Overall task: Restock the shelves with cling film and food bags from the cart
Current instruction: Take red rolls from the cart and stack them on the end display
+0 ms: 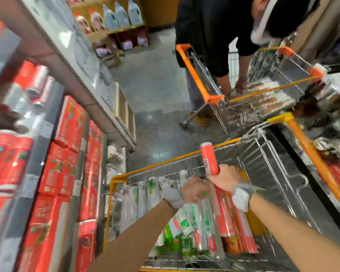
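Note:
My right hand (225,178) grips a red cling film roll (209,157) by its lower end and holds it upright above the cart (118,178). Down in the cart, my left hand (193,189) reaches among the green-and-white rolls (185,222), fingers curled round one of them. Red-labelled rolls (227,216) lie along the cart's right side. On my left, the shelves (81,169) carry red boxes (67,122) and, higher up, red and clear rolls (35,83).
Another person in dark clothes bends over a second cart with orange trim (196,77) straight ahead. A third cart's orange rail (310,154) runs along my right. Grey floor (155,91) lies between the carts and the shelves. Bottles (114,18) fill a wooden rack at the back.

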Demonstrator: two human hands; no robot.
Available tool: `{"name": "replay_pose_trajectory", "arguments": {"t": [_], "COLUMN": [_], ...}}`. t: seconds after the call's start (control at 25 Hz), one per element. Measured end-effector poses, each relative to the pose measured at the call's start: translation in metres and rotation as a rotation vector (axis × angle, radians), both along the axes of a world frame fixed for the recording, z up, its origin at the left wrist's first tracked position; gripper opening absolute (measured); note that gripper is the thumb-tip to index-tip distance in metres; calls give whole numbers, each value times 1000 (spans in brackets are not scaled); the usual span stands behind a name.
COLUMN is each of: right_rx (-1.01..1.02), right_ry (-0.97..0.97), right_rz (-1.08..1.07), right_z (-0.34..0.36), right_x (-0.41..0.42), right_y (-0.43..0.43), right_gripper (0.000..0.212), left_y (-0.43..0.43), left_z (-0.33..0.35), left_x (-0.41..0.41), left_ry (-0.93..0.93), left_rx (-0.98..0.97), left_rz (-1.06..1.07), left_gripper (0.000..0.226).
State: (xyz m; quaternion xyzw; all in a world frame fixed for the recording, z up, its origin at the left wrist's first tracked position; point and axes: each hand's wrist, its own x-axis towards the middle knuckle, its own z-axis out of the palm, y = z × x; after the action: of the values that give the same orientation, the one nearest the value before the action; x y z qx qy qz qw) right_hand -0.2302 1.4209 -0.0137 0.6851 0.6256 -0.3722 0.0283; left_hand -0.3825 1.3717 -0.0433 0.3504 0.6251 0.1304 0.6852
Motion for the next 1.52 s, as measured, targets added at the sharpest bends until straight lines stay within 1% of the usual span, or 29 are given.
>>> {"name": "replay_pose_trajectory", "arguments": {"t": [0.04, 0.08, 0.12, 0.2, 0.24, 0.28, 0.32, 0.36, 0.4, 0.48, 0.52, 0.6, 0.68, 0.72, 0.76, 0.84, 0.88, 0.92, 0.96, 1.0, 1.08, 1.2, 1.28, 1.32, 1.36, 1.44, 1.52], "right_rx": [23, 42, 51, 54, 59, 62, 62, 52, 51, 13, -25, -103, -180, -213, -239, -249, -277, -323, -381, -419, -463, -535, -530, -493, -456, -400, -353], "right_ry": [59, 113, 174, 306, 368, 428, 498, 577, 654, 821, 896, 1052, 1151, 1204, 1253, 1317, 1339, 1385, 1412, 1430, 1476, 1583, 1624, 1658, 1690, 1728, 1749], "right_rz": [-8, -11, -32, -38, -41, -35, -32, -7, 18, -5, 14, 61, 139, 173, 203, 271, 299, 305, 331, 343, 379, 477, 515, 521, 518, 523, 518], "right_z": [17, 29, 36, 62, 71, 87, 99, 116, 128, 150, 171, 203, 236, 254, 270, 291, 304, 321, 338, 357, 390, 441, 467, 479, 488, 502, 511], "right_x": [-4, -7, -12, -20, -24, -28, -32, -40, -49, -66, -77, -96, -118, -131, -141, -167, -180, -187, -196, -203, -220, -248, -258, -263, -269, -281, -297], "right_y": [0, 1, 2, -2, -3, -5, -7, -17, -24, -35, -51, -72, -94, -106, -117, -132, -143, -158, -173, -187, -207, -240, -257, -268, -276, -289, -300], "right_gripper": [36, 35, 36, 42, 44, 46, 48, 48, 46, 36, 31, 18, 15, 20, 29, 61, 63, 54, 43, 37, 32, 25, 30, 31, 34, 49, 57], "left_y": [-8, -15, -23, -52, -66, -80, -92, -111, -125, -147, -169, -202, -238, -257, -274, -303, -317, -329, -342, -353, -376, -418, -435, -446, -453, -466, -476], "left_z": [17, 28, 35, 71, 88, 108, 126, 145, 155, 174, 192, 226, 261, 279, 296, 325, 341, 356, 372, 390, 423, 473, 501, 514, 525, 540, 548], "left_x": [-6, -10, -13, -14, -11, -8, -8, -8, -15, -29, -39, -50, -62, -70, -76, -88, -93, -97, -101, -105, -112, -129, -137, -142, -146, -157, -171], "left_ry": [-7, -20, 2, 82, 105, 148, 191, 249, 290, 402, 478, 557, 676, 735, 769, 816, 833, 850, 866, 898, 962, 1049, 1136, 1179, 1190, 1183, 1164], "left_rx": [25, 40, 58, 125, 161, 208, 260, 294, 320, 379, 410, 457, 516, 563, 612, 726, 772, 806, 838, 868, 950, 1030, 1061, 1071, 1093, 1116, 1147], "left_rz": [-8, -3, -1, 56, 103, 172, 236, 314, 381, 444, 516, 654, 787, 862, 932, 1061, 1120, 1159, 1179, 1182, 1186, 1237, 1230, 1225, 1210, 1158, 1142], "left_gripper": [47, 49, 46, 32, 24, 23, 32, 46, 60, 75, 77, 77, 73, 70, 65, 50, 45, 43, 41, 38, 40, 57, 69, 68, 60, 44, 41]}}
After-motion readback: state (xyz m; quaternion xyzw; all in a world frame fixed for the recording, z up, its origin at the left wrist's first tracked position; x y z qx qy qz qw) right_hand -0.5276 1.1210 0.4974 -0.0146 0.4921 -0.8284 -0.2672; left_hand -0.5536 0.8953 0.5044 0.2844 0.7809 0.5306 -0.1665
